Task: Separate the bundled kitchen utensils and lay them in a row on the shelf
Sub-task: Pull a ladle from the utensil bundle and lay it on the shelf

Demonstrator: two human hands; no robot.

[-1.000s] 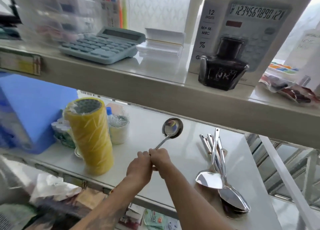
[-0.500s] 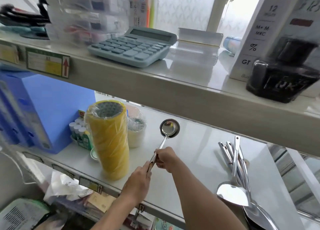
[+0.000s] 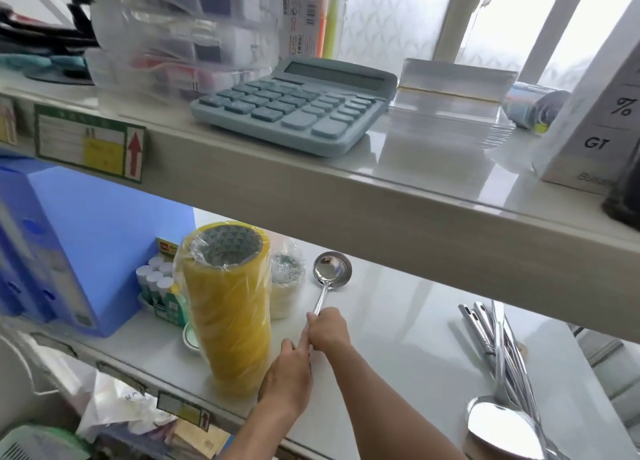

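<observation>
One ladle [image 3: 330, 275] lay on the shelf [image 3: 398, 324], bowl beside the yellow tape stack [image 3: 227, 307]; right hand [image 3: 327, 329] closed around its handle, left hand [image 3: 287, 376] pinching the handle's end. Remaining utensils [image 3: 498, 352] lay bundled well apart, rightward.

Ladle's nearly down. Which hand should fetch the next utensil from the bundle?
Probably the right hand: the remaining utensils lie on its side. The left hand, beside the yellow tape roll, would have to cross over.
</observation>
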